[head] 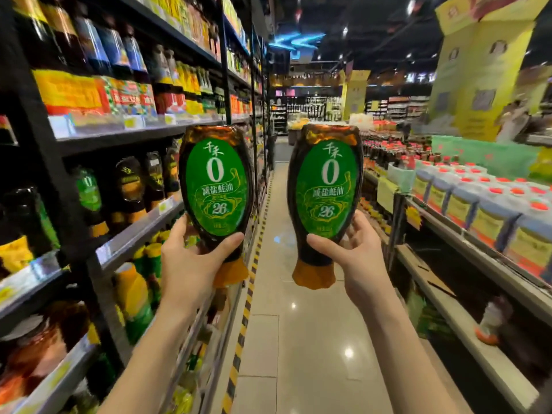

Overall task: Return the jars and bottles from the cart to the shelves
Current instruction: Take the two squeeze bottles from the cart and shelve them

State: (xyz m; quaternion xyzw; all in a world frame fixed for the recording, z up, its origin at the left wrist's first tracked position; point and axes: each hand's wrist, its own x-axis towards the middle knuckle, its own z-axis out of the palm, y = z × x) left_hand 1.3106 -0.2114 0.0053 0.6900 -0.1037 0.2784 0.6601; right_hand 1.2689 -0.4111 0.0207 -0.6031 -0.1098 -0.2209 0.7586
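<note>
Mid-carry. Left hand [191, 258] grips one green-label bottle [216, 186], right hand [355, 255] grips a second bottle [327, 189], both cap-down, over the aisle. Next: likely turn left to matching bottles on shelf [140, 231]; find gap.

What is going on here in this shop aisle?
A person stands in a supermarket aisle and holds up two dark sauce bottles with green labels. The left hand grips the left bottle low down, near its orange cap, which points downward; the right hand grips the right bottle the same way. Neither bottle is on the shelves yet. A similar shelved bottle stands at the left.
</note>
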